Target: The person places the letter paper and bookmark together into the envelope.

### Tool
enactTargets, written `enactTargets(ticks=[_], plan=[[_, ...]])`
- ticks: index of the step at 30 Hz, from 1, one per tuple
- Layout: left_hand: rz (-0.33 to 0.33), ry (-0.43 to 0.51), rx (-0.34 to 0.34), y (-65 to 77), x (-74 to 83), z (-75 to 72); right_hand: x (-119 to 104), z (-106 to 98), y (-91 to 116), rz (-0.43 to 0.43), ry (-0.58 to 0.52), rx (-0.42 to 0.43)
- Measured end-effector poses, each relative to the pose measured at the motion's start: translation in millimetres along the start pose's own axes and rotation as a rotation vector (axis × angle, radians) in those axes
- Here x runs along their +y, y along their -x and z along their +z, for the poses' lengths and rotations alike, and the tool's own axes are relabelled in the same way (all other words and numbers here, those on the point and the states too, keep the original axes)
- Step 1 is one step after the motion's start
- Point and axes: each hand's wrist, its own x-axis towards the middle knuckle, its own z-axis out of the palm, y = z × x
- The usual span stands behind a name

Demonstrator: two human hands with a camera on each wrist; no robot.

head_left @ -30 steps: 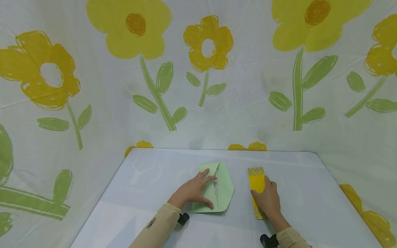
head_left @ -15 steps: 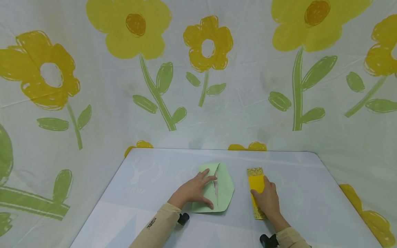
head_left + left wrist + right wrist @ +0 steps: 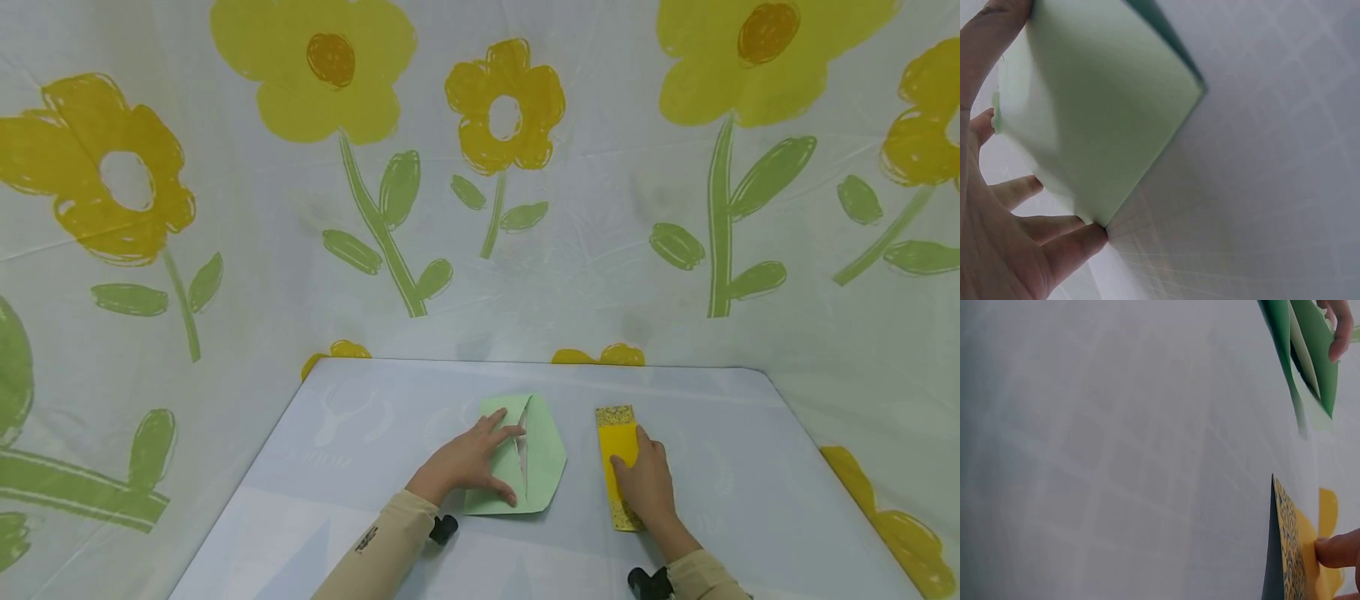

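My left hand point(image 3: 471, 454) rests with fingers spread on a pale green paper envelope point(image 3: 543, 458), its pointed flap opened out to the right. A narrow gap along its mouth shows white inside. The left wrist view has fingertips at the edge of the envelope point(image 3: 1110, 125). To the right, my right hand point(image 3: 651, 483) holds a long yellow card point(image 3: 618, 446) with speckled gold bands at both ends, lying lengthwise away from me. Thumb on its face and fingers along its right edge grip the card; in the right wrist view the thumb presses the yellow card point(image 3: 1307, 550).
Both things lie on a white table point(image 3: 360, 475) with faint printed marks. A white curtain point(image 3: 600, 208) with large yellow flowers hangs behind and at the sides. Small black cameras point(image 3: 444, 530) sit at both wrists.
The yellow card has shifted very slightly left, and my right thumb has slid inward from its left edge onto its face. My left hand and the green envelope have stayed in place.
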Motion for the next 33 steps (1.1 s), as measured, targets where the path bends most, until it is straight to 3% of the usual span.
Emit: enactTargets(ticks=[33], plan=[[-0.006,0.001,-0.010,1.0,3.5,-2.3,-11.0,-1.2,1.0,-0.019,-0.082,-0.009]])
